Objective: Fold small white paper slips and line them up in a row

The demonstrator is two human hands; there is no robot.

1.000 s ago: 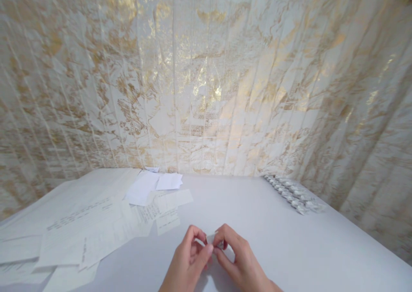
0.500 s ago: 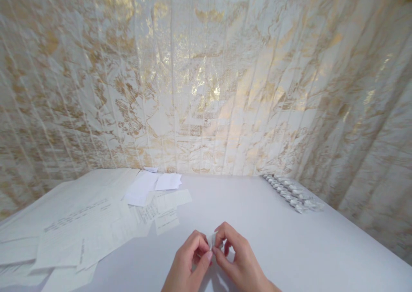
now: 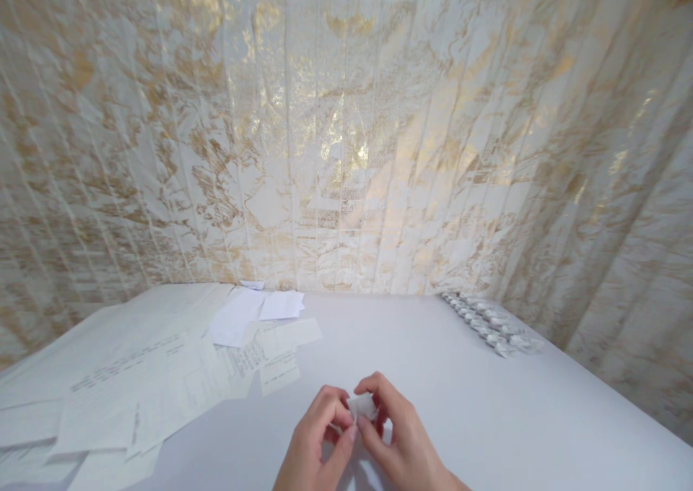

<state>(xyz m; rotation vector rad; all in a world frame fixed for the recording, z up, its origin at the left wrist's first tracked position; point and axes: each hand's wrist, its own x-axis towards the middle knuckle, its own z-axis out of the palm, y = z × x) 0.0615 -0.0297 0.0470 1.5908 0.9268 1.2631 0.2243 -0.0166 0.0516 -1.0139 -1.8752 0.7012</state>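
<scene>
Low in the middle of the view, both my hands meet over the white table [image 3: 444, 390]. My left hand [image 3: 314, 444] and my right hand [image 3: 398, 437] each pinch a small folded piece of white paper [image 3: 362, 406] between thumb and fingertips. The paper is held just above the tabletop. Fingers of both hands are curled closed around it.
Several printed paper sheets and slips [image 3: 162, 375] lie spread over the table's left half. A row of silver blister packs [image 3: 490, 325] sits at the far right edge. A white and gold curtain [image 3: 346, 130] hangs behind and to the right.
The small paper has turned between my fingertips and shows a broader white face now. My hands stay in the same spot, drawn slightly nearer to me.
</scene>
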